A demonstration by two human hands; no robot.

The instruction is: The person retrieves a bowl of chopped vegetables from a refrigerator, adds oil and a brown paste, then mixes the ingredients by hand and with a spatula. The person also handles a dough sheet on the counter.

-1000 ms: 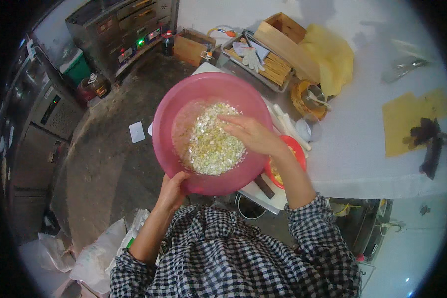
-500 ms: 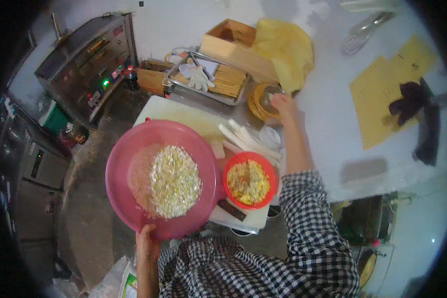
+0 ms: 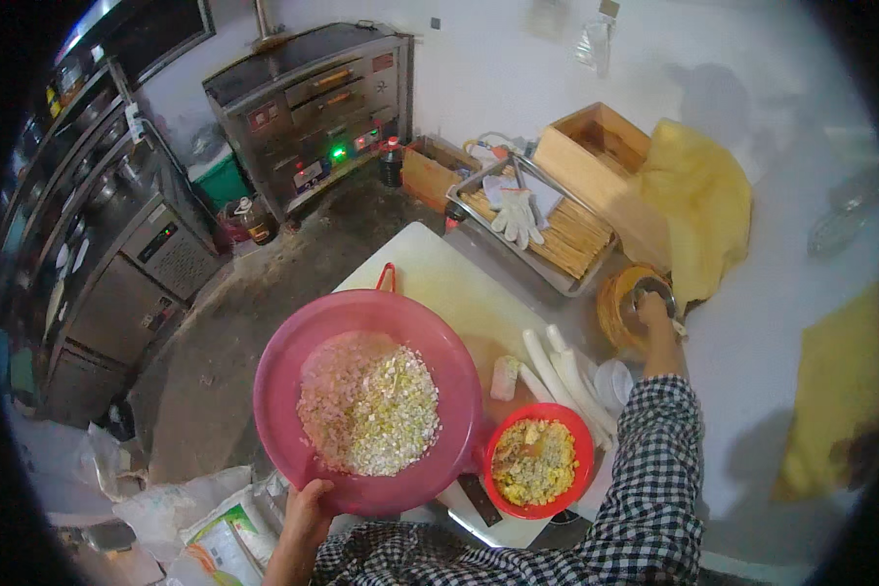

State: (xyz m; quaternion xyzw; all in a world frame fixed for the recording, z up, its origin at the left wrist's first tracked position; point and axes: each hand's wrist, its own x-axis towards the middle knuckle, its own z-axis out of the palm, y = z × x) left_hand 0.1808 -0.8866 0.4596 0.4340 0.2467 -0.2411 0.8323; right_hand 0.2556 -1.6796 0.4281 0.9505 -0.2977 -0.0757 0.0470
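One oven (image 3: 313, 107) at upper left. One pale board (image 3: 410, 254), partly hidden by one pink basin (image 3: 391, 313); inside the basin, one pinkish layer (image 3: 334, 402) at left, one pale chopped mound (image 3: 400, 420) at right. Beyond, one wooden box (image 3: 596, 176), one yellow cloth (image 3: 698, 215) over its right end, and one tray (image 3: 572, 287) of brown sticks (image 3: 562, 249). Right of the tray, one tan tub (image 3: 610, 322). Just right of the basin, one red bowl (image 3: 586, 454) of yellow and pale bits. Between bowl and tub, at least three white stalks (image 3: 573, 381). On the sticks, one white glove (image 3: 516, 217).

Left hand (image 3: 308, 508) clamped on the basin's near rim, thumb on top, other fingers hidden; basin directly ahead and rightward of them. Right hand (image 3: 654, 311) at the tub, fingers against one small dark vessel (image 3: 649, 285); too blurred, cannot tell whether gripping or loose. Below it, one clear cup (image 3: 612, 383).
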